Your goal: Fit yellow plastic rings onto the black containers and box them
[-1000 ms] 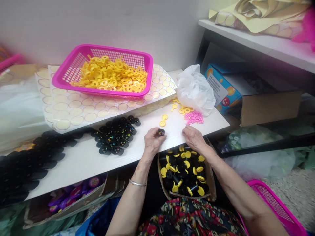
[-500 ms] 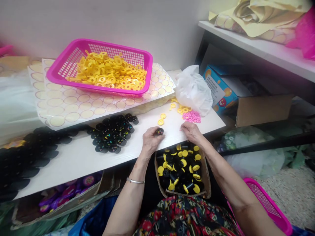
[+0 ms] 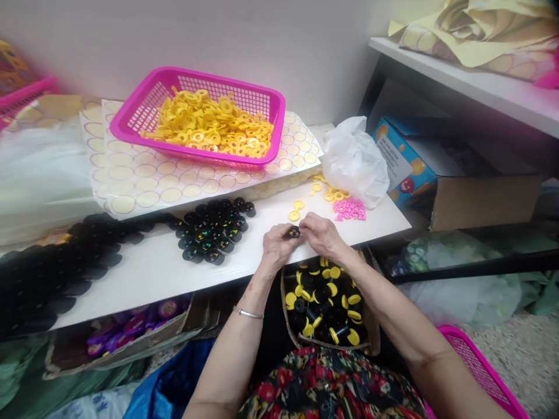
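Head view: beyond the grip, leftward, sits the pink basket (image 3: 279, 119); nearer the body, the cardboard box (image 3: 373, 323). The left hand (image 3: 276, 247) clamps a black cup (image 3: 294, 231), best braced steady while the right hand (image 3: 323, 237), its closure unclear, works at the rim.

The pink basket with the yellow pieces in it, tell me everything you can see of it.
The pink basket looks plastic: rectangular, rounded corners, smooth solid rim, grid-like openings in its walls. It sits upright behind the hands, on the circle-printed sheets. Ring-shaped yellow pieces are heaped inside. Neither hand touches it.
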A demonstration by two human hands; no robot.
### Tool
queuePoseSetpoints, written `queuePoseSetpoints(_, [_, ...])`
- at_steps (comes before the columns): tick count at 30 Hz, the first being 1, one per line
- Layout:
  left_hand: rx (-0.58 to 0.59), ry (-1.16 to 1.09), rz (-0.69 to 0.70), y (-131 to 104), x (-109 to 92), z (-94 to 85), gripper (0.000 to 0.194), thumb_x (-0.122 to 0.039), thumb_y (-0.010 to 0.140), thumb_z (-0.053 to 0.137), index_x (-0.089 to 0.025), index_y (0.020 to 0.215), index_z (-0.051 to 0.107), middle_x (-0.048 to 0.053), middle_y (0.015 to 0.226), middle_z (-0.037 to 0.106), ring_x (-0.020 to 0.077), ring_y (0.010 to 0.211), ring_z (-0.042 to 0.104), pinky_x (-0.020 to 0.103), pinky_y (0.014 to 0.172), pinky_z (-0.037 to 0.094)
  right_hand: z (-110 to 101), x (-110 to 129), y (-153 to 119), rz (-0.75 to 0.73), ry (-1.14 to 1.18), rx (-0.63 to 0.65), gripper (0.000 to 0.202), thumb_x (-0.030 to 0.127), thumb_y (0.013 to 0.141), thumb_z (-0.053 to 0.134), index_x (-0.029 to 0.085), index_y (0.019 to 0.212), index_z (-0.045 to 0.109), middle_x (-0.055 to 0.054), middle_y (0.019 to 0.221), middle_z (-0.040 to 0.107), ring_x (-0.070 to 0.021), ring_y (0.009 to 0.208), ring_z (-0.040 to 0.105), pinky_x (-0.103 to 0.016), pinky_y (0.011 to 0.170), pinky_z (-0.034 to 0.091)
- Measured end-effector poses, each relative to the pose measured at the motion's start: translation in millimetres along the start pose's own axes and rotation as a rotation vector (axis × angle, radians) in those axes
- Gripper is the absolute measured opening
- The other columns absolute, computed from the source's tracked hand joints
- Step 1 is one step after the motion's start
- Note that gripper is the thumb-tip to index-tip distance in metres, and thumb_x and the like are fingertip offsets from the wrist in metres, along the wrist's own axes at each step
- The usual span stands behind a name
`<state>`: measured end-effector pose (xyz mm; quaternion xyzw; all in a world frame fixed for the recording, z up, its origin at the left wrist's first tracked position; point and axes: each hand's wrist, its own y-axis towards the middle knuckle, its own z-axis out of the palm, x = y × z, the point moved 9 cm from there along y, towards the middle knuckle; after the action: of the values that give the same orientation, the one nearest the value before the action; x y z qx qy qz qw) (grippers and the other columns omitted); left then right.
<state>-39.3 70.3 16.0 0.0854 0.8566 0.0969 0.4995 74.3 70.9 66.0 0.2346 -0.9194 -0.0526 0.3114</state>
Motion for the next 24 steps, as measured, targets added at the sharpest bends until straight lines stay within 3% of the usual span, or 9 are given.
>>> queuePoseSetpoints(6, [0.004,0.023,0.039,0.1,-3.8,0.3,0.014,-0.023,0.067,0.065,-0.022,0.081,0.068,-0.001,0.077,0.066,0.0148,0.076,0.056,0.027,0.074,0.044,21.3,6.6,9.8,-0.003,-0.179,0.143,0.020,0.017,0.086,0.042,0.018,0.085,0.062,-0.003,0.085,0.056,-0.0132,0.076,0.052,-0.022,0.066,0.037])
queuePoseSetpoints(16, [-0.007,0.028,0.039,-0.2,-1.4,0.2,0.018,-0.015,0.066,0.060,-0.022,0.080,0.068,-0.001,0.079,0.067,0.0150,0.076,0.056,0.027,0.074,0.044,28.3,27.2,13.6,-0.059,-0.428,0.292,0.022,0.012,0.080,0.044,0.016,0.093,0.062,-0.007,0.088,0.058,-0.0163,0.073,0.052,-0.026,0.061,0.035])
queuePoseSetpoints(21, [-0.009,0.016,0.041,-0.4,0.2,2.7,0.018,-0.020,0.065,0.066,-0.023,0.083,0.068,-0.002,0.076,0.065,0.0146,0.074,0.056,0.027,0.072,0.043,20.9,13.7,15.8,-0.003,-0.166,0.254,0.017,0.014,0.080,0.047,0.016,0.079,0.064,-0.005,0.078,0.058,-0.0137,0.069,0.052,-0.025,0.062,0.037])
queuePoseSetpoints(24, [-0.021,0.002,0.005,-0.8,5.7,2.8,0.018,-0.026,0.063,0.070,-0.023,0.081,0.068,-0.001,0.074,0.064,0.0144,0.072,0.056,0.027,0.070,0.044,5.6,-11.4,25.9,0.064,0.103,0.112,0.012,0.016,0.078,0.051,0.016,0.078,0.063,-0.002,0.076,0.058,-0.0134,0.073,0.054,-0.024,0.068,0.041])
